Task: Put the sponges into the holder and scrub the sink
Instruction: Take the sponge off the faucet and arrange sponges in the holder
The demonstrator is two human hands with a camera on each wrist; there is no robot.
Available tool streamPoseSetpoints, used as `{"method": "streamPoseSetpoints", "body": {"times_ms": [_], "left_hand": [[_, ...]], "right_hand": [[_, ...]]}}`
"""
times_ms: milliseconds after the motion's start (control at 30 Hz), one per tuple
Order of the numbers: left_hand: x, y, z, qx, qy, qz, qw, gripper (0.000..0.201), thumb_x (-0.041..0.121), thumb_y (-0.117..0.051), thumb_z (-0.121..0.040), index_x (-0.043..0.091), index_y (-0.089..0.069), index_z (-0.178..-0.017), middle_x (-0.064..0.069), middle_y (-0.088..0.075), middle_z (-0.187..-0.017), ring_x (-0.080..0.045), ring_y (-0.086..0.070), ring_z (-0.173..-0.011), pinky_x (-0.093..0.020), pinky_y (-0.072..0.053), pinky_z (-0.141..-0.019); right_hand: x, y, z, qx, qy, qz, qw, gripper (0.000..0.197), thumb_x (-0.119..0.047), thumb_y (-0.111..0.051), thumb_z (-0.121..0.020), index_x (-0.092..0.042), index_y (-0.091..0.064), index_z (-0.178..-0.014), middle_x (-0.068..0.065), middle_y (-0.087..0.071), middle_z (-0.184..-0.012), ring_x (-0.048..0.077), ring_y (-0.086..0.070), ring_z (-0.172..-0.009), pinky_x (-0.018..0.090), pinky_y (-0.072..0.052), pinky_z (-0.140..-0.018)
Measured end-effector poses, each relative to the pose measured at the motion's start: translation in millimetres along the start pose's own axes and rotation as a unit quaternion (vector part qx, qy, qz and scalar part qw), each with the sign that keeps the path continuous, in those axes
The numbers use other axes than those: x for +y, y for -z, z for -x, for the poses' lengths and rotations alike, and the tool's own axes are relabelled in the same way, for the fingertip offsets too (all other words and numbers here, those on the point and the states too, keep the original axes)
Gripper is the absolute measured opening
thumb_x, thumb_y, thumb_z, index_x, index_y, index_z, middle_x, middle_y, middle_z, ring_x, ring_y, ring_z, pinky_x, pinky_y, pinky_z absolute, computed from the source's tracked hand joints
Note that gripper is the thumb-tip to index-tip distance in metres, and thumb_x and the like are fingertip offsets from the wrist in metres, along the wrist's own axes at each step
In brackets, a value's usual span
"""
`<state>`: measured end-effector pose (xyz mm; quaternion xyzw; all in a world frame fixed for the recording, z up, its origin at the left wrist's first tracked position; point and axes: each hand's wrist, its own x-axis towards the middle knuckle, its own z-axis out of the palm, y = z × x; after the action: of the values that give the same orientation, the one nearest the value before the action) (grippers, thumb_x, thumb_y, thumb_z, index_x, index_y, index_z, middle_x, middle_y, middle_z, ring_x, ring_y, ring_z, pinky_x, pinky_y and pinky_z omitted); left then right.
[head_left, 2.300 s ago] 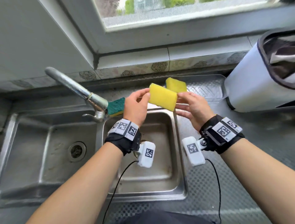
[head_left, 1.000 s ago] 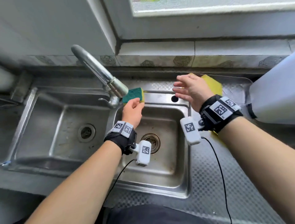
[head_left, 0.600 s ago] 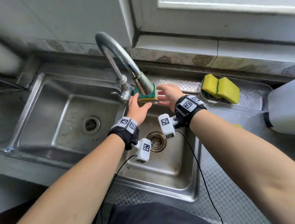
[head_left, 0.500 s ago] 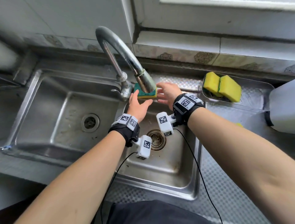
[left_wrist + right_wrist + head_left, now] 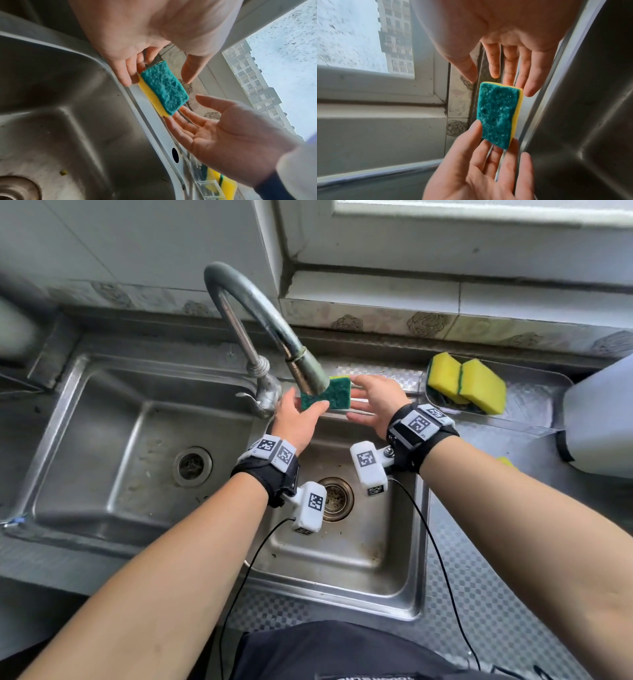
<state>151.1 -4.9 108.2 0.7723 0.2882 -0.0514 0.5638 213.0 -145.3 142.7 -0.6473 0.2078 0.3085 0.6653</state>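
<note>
We hold the green-and-yellow sponge (image 5: 329,397) over the back rim of the right basin of the sink (image 5: 419,542), just under the spout of the faucet (image 5: 274,330). Our left hand (image 5: 296,424) grips one short end of it, thumb on the green scouring face and fingers (image 5: 127,70) behind the yellow foam. Our right hand (image 5: 375,402) is beside the other short end with its fingers (image 5: 527,75) straight and spread; from the left wrist view its fingertips lie at the sponge's lower edge, and we cannot tell whether they touch it. It grips nothing.

Two more sponges (image 5: 467,381), yellow side up, sit side by side in the clear holder (image 5: 534,409) on the table at the sink's back right corner, well apart from our hands. A white container (image 5: 599,419) stands just beside the holder toward the table's right edge. The left basin (image 5: 113,446) lies to the other side of the faucet.
</note>
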Motion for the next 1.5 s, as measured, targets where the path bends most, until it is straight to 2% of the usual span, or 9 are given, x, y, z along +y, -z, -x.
{"method": "streamPoseSetpoints", "body": {"times_ms": [133, 300, 433, 667, 833, 1100, 1233, 1333, 1500], "left_hand": [[22.6, -8.1, 12.8, -0.018, -0.025, 0.000, 1.000, 0.059, 0.054, -0.061, -0.069, 0.015, -0.067, -0.114, 0.001, -0.071, -0.110, -0.019, -0.064, -0.108, -0.036, -0.046, -0.102], [48.8, -33.6, 30.4, -0.017, -0.032, 0.024, 0.999, 0.050, 0.049, -0.055, -0.081, 0.018, -0.067, -0.118, -0.005, -0.070, -0.113, -0.021, -0.063, -0.110, -0.045, -0.051, -0.099], [75.7, -63.3, 40.8, -0.024, -0.051, 0.029, 0.998, 0.035, 0.047, -0.060, -0.074, 0.027, -0.071, -0.100, 0.005, -0.068, -0.089, -0.017, -0.067, -0.095, -0.045, -0.055, -0.092], [124.2, -117.9, 38.4, -0.083, -0.111, -0.031, 0.990, 0.008, 0.031, -0.068, -0.069, 0.032, -0.067, -0.077, 0.000, -0.072, -0.091, -0.023, -0.070, -0.087, -0.047, -0.057, -0.087], [141.5, -165.0, 36.6, -0.128, -0.152, -0.102, 0.975, 0.021, 0.017, -0.070, -0.078, 0.021, -0.072, -0.098, -0.004, -0.072, -0.092, -0.012, -0.062, -0.071, -0.027, -0.054, -0.078], [149.1, -215.6, 33.9, -0.175, -0.129, -0.166, 0.962, 0.031, 0.014, -0.054, -0.085, 0.013, -0.072, -0.111, 0.003, -0.066, -0.128, -0.016, -0.061, -0.117, -0.030, -0.044, -0.106], [151.4, -228.3, 32.1, -0.183, -0.142, -0.198, 0.952, 0.036, 0.020, -0.053, -0.087, 0.014, -0.069, -0.119, 0.002, -0.064, -0.131, -0.015, -0.058, -0.122, -0.021, -0.040, -0.105], [149.7, -237.3, 31.3, -0.197, -0.137, -0.216, 0.946, 0.037, 0.019, -0.051, -0.088, 0.013, -0.067, -0.121, 0.000, -0.062, -0.134, -0.018, -0.057, -0.124, -0.027, -0.041, -0.107], [144.1, -245.2, 33.3, -0.213, -0.149, -0.235, 0.937, 0.037, 0.015, -0.050, -0.088, 0.009, -0.066, -0.122, -0.005, -0.059, -0.138, -0.019, -0.051, -0.131, -0.026, -0.034, -0.112]], "right_hand": [[-3.2, 30.1, 12.9, 0.012, 0.026, -0.032, 0.999, 0.010, -0.023, -0.058, -0.087, -0.016, -0.064, -0.091, 0.004, -0.067, -0.082, 0.017, -0.067, -0.075, 0.027, -0.056, -0.065], [-1.4, 73.1, 28.3, 0.066, 0.065, -0.038, 0.995, 0.019, -0.030, -0.065, -0.081, -0.016, -0.068, -0.093, 0.005, -0.065, -0.092, 0.019, -0.062, -0.087, 0.027, -0.050, -0.067], [-5.0, 107.7, 38.5, 0.080, 0.103, -0.060, 0.990, 0.012, -0.022, -0.062, -0.085, -0.019, -0.067, -0.073, 0.002, -0.061, -0.087, 0.019, -0.056, -0.090, 0.031, -0.048, -0.074], [-19.3, 164.2, 54.4, 0.146, 0.160, -0.075, 0.973, 0.006, -0.024, -0.060, -0.088, -0.022, -0.066, -0.088, 0.002, -0.060, -0.094, 0.016, -0.054, -0.085, 0.026, -0.041, -0.066], [-16.5, 204.8, 49.2, 0.196, 0.156, -0.082, 0.965, 0.005, -0.024, -0.062, -0.087, -0.021, -0.063, -0.092, -0.006, -0.059, -0.084, 0.009, -0.051, -0.079, 0.024, -0.040, -0.071], [-5.3, 240.5, 24.0, 0.196, 0.105, -0.128, 0.967, 0.016, -0.029, -0.068, -0.078, -0.018, -0.063, -0.088, 0.007, -0.063, -0.094, 0.018, -0.057, -0.089, 0.028, -0.043, -0.082], [-10.5, 245.6, 19.1, 0.198, 0.085, -0.158, 0.964, 0.021, -0.032, -0.070, -0.068, -0.015, -0.064, -0.077, 0.010, -0.061, -0.092, 0.021, -0.054, -0.087, 0.034, -0.041, -0.082], [-13.7, 252.0, 9.5, 0.210, 0.063, -0.148, 0.965, 0.040, -0.043, -0.072, -0.053, -0.012, -0.067, -0.078, 0.010, -0.063, -0.092, 0.022, -0.057, -0.087, 0.039, -0.045, -0.082], [-8.4, 261.0, -5.5, 0.201, 0.040, -0.118, 0.972, 0.044, -0.049, -0.073, -0.049, -0.014, -0.068, -0.075, 0.011, -0.069, -0.104, 0.029, -0.065, -0.102, 0.048, -0.050, -0.099]]}}
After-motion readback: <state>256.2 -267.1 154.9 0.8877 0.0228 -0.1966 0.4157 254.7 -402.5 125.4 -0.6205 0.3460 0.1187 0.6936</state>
